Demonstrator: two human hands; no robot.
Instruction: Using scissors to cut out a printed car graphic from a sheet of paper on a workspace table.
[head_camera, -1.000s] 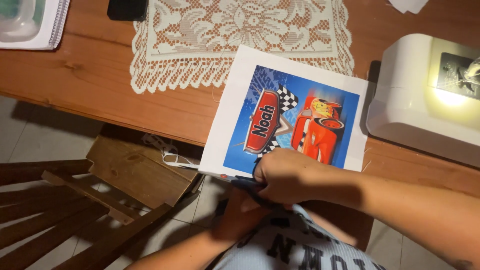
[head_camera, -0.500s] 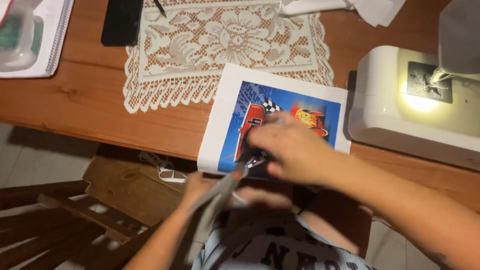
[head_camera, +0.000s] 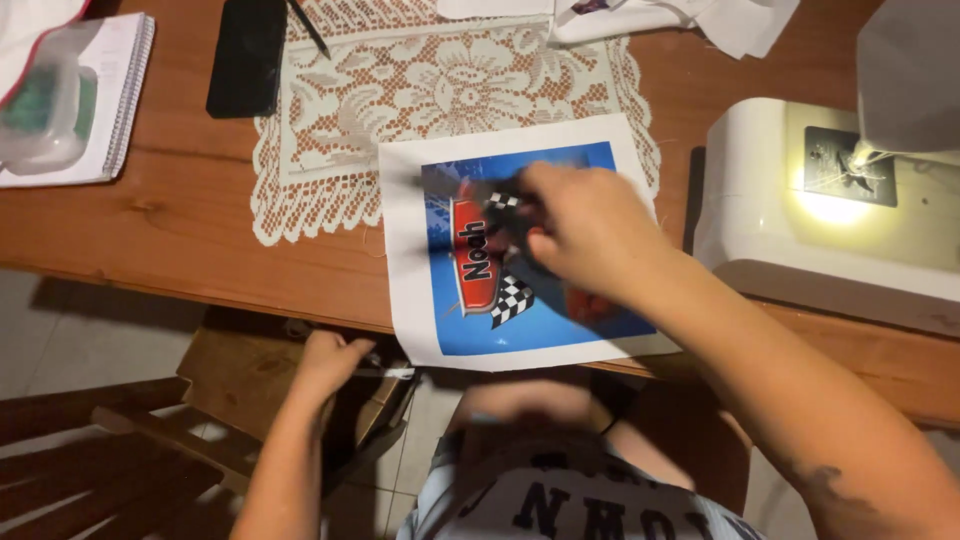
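A white sheet with a blue race-car picture (head_camera: 520, 255) is laid flat on the wooden tabletop (head_camera: 150, 235), with its near edge hanging a little over the tabletop's edge. The right hand (head_camera: 585, 225) is held over the middle of the picture, with the fingers curled down. Something dark and blurred is seen under those fingers, maybe scissors, but it cannot be told for sure, and it cannot be told if the hand is gripping it. The left hand (head_camera: 325, 362) is kept low, below the tabletop edge and just beside the sheet's near corner. It is closed on a thin white strip (head_camera: 390, 372), which looks like a trimmed-off bit of the sheet's border, so it is likely held away to keep it clear of the picture. A lace doily (head_camera: 400, 90) is partly covered by the top of the sheet. A white sewing machine (head_camera: 830, 215) with its small light on is seen on the right. A black phone (head_camera: 247, 55) and a spiral notebook (head_camera: 95, 110) are seen at the far left, well apart from the sheet.
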